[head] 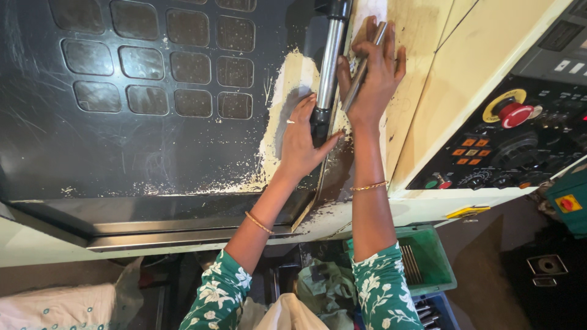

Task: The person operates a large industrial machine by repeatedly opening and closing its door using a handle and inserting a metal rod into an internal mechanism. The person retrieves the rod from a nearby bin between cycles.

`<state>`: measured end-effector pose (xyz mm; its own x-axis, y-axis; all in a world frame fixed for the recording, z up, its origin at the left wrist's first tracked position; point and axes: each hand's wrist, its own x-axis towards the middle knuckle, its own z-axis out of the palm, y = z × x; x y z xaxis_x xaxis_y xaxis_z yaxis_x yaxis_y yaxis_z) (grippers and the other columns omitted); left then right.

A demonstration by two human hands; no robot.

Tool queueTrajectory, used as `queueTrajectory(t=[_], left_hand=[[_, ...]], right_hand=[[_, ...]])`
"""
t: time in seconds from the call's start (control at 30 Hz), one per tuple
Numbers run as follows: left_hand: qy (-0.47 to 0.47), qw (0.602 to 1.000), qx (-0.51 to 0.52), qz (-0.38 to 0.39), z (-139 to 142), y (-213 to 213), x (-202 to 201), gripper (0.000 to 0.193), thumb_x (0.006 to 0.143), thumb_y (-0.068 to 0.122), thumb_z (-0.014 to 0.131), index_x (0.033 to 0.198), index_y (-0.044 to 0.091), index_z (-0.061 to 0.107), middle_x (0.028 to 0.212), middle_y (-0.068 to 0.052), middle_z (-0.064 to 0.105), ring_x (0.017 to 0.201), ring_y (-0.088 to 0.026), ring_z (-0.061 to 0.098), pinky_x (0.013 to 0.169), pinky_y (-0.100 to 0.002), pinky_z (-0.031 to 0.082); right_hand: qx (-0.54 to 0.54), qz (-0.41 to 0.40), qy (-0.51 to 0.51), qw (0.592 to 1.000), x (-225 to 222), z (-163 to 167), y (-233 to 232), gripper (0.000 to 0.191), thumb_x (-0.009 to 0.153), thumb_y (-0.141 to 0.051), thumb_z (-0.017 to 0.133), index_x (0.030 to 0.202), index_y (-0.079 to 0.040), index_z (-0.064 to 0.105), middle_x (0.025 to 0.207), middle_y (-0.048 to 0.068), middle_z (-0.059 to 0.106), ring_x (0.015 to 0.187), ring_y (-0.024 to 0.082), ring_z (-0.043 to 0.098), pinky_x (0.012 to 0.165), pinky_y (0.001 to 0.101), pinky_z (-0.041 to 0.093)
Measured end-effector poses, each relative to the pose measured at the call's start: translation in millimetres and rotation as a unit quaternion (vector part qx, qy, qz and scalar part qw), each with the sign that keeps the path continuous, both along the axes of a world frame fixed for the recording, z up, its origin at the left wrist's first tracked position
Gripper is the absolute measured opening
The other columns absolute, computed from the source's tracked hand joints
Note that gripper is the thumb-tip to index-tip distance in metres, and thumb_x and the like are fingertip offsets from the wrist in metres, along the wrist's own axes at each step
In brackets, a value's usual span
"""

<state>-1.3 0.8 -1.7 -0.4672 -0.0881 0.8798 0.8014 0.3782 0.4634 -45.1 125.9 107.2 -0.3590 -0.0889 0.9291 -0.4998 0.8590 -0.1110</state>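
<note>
My left hand [301, 142] grips the lower end of a vertical steel door handle [329, 61] on a black machine door [153, 122] with a grid of small window panes. My right hand [374, 73] presses flat against the cream machine frame [428, 73], holding a thin metal rod [362, 66] under its fingers beside the handle. Both wrists wear thin gold bangles. The sleeves are green with a white flower print.
A control panel [513, 140] with a red emergency button, orange keys and knobs sits to the right. Below, a green crate [431, 260] holds metal rods, and a blue crate [437, 311] sits under it. A metal rail [183, 235] runs along the door's bottom.
</note>
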Motion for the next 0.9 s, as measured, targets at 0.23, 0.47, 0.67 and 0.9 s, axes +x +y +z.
queueTrajectory(t=[0.23, 0.47, 0.67, 0.9], left_hand=[[-0.005, 1.000, 0.003, -0.005, 1.9, -0.3, 1.2, 0.088, 0.083, 0.031, 0.091, 0.146, 0.004, 0.036, 0.146, -0.021, 0.052, 0.138, -0.040, 0.052, 0.114, -0.046, 0.047], [0.005, 1.000, 0.003, -0.003, 2.3, -0.3, 1.1, 0.088, 0.082, 0.030, 0.091, 0.146, 0.003, 0.036, 0.146, -0.021, 0.052, 0.138, -0.041, 0.052, 0.114, -0.047, 0.046], [-0.002, 1.000, -0.001, -0.004, 2.3, -1.0, 1.3, 0.089, 0.082, 0.029, 0.091, 0.146, 0.003, 0.036, 0.146, -0.021, 0.051, 0.137, -0.041, 0.052, 0.114, -0.047, 0.046], [0.002, 1.000, 0.002, 0.000, 2.5, -0.8, 1.7, 0.088, 0.082, 0.029, 0.091, 0.146, 0.003, 0.036, 0.146, -0.021, 0.052, 0.138, -0.041, 0.052, 0.114, -0.047, 0.046]], right_hand=[[-0.005, -0.004, -0.006, 1.000, -0.7, 0.3, 0.2, 0.026, 0.097, -0.016, 0.080, 0.109, -0.013, 0.057, 0.156, 0.011, 0.056, 0.155, 0.034, 0.035, 0.128, 0.0512, 0.015], [-0.005, -0.005, 0.001, 1.000, -1.8, -0.4, 0.3, 0.025, 0.098, -0.017, 0.080, 0.109, -0.013, 0.058, 0.156, 0.011, 0.055, 0.155, 0.035, 0.035, 0.128, 0.0512, 0.016], [-0.001, -0.002, 0.004, 1.000, -1.7, -1.0, 0.5, 0.025, 0.099, -0.017, 0.079, 0.110, -0.013, 0.057, 0.156, 0.011, 0.056, 0.155, 0.034, 0.035, 0.128, 0.0510, 0.016], [-0.002, 0.001, 0.005, 1.000, -1.6, -0.4, 0.5, 0.026, 0.098, -0.015, 0.079, 0.111, -0.013, 0.057, 0.156, 0.011, 0.055, 0.155, 0.035, 0.035, 0.128, 0.0515, 0.015]])
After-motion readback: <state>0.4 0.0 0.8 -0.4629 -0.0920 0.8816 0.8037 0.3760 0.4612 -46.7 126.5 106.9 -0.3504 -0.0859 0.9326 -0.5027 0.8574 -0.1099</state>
